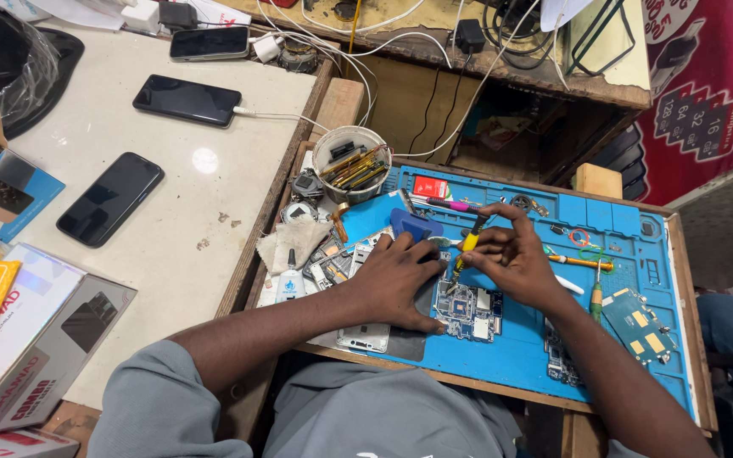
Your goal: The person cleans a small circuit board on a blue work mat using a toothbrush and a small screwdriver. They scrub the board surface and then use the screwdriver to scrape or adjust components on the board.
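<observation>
My left hand [398,280] lies flat on an opened phone body [373,332] and holds it down on the blue work mat [502,348]. My right hand [512,254] grips a yellow-handled screwdriver [466,249], tip pointing down at the phone's circuit board [470,310]. The two hands almost touch above the board.
A white tub of tools [351,163] stands at the mat's far left corner. Another green circuit board [640,324], tweezers and a second screwdriver [581,262] lie on the right of the mat. Three dark phones [110,198] and boxes [40,339] sit on the white table at left.
</observation>
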